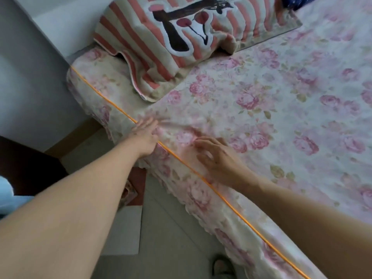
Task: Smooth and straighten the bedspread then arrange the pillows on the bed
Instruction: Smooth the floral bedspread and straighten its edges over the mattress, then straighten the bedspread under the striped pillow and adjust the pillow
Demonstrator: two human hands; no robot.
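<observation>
While left hand (pixel 146 135) and right hand (pixel 217 158) rest on one bedspread (pixel 281 97) — both released, grasping nothing | one striped pillow (pixel 138 47) beyond

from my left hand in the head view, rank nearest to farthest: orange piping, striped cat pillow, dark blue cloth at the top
1. orange piping: runs along the bed edge and passes right under the left hand.
2. striped cat pillow: at the head of the bed, beyond the hand.
3. dark blue cloth: past the pillow, at the top edge of the view.
</observation>
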